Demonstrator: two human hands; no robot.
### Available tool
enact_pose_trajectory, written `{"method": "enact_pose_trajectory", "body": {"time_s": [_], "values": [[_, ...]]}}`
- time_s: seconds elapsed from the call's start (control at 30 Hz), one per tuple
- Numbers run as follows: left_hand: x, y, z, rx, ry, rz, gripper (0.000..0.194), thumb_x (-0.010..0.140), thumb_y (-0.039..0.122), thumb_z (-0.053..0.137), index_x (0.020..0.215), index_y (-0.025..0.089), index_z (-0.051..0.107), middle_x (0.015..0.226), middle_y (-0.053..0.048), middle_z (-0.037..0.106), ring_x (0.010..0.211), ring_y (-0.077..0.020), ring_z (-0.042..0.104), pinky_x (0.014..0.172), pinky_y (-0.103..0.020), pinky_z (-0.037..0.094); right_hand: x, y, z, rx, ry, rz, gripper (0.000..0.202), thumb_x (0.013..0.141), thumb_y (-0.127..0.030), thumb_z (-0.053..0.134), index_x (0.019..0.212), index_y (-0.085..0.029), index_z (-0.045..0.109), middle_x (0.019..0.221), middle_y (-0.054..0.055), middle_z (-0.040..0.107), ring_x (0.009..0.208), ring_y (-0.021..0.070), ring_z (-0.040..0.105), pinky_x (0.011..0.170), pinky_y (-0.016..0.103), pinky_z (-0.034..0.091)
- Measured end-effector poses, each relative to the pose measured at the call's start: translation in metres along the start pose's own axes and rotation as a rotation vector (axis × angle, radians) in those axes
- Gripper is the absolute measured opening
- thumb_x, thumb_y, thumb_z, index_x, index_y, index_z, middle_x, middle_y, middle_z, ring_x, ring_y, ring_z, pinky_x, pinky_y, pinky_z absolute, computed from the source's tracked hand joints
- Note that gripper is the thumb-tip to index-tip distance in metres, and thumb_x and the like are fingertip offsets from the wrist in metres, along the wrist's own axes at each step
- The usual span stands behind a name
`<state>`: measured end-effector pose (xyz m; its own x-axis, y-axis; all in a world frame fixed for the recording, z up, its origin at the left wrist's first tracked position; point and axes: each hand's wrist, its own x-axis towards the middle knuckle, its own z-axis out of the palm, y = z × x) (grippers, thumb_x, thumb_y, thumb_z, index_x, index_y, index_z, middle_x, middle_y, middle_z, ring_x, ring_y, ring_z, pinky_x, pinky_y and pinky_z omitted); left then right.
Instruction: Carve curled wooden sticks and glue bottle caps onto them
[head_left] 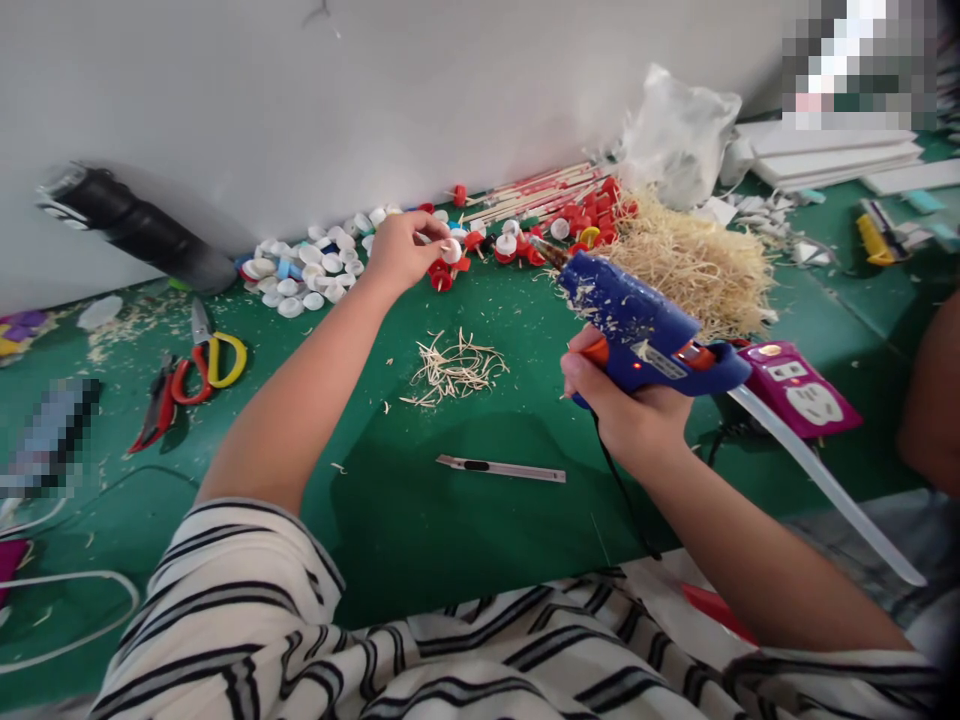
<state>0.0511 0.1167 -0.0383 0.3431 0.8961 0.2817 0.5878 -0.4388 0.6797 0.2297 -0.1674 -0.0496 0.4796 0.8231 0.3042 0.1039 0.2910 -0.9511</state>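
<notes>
My left hand [405, 252] is closed at the fingertips on a small white bottle cap [451, 250], beside red caps [441, 277] on the green table. My right hand [637, 410] grips a blue hot glue gun [626, 310] by its handle, a finger at the orange trigger. Its nozzle points up and left toward the caps, apart from the one I hold. A long translucent glue stick [832, 490] sticks out of its back, and pale shreds cling to its body. Between my hands lies a small heap of thin wood shavings [457, 368]. Nearer me is a slim utility knife [502, 469].
White caps [330, 262] and thin sticks [536, 190] lie along the wall. Behind the glue gun is a large shavings pile [705, 260]. A purple power strip [806, 395] sits right; scissors [214, 350], pliers [157, 405] and a black bottle [139, 225] lie left.
</notes>
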Motion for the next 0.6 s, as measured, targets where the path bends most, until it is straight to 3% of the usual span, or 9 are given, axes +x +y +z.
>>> {"method": "enact_pose_trajectory", "body": {"time_s": [0.27, 0.4, 0.6], "values": [[-0.001, 0.004, -0.002, -0.36, 0.069, -0.14, 0.019, 0.082, -0.001, 0.078, 0.086, 0.017, 0.083, 0.085, -0.002, 0.078, 0.076, -0.0109, 0.064, 0.081, -0.026, 0.053, 0.003, 0.004, 0.0, 0.044, 0.008, 0.014, 0.01, 0.087, -0.032, 0.086, 0.093, -0.03, 0.078, 0.077, -0.003, 0.071, 0.061, 0.0155, 0.064, 0.062, 0.035, 0.06], [-0.001, 0.01, -0.007, -0.478, 0.062, -0.244, 0.014, 0.083, 0.005, 0.079, 0.08, 0.018, 0.081, 0.079, -0.001, 0.074, 0.072, -0.0107, 0.063, 0.079, -0.027, 0.054, 0.003, 0.004, 0.0, 0.06, 0.003, 0.007, 0.01, 0.088, -0.031, 0.086, 0.093, -0.03, 0.077, 0.077, -0.003, 0.07, 0.06, 0.0153, 0.063, 0.061, 0.035, 0.059], [0.006, 0.006, -0.007, -0.489, 0.069, -0.276, 0.012, 0.079, 0.01, 0.081, 0.071, 0.018, 0.079, 0.074, -0.001, 0.072, 0.072, -0.0107, 0.061, 0.079, -0.026, 0.053, 0.004, 0.003, 0.0, 0.078, -0.002, 0.007, 0.01, 0.088, -0.031, 0.086, 0.094, -0.03, 0.078, 0.076, -0.003, 0.069, 0.06, 0.0151, 0.063, 0.061, 0.035, 0.059]]}}
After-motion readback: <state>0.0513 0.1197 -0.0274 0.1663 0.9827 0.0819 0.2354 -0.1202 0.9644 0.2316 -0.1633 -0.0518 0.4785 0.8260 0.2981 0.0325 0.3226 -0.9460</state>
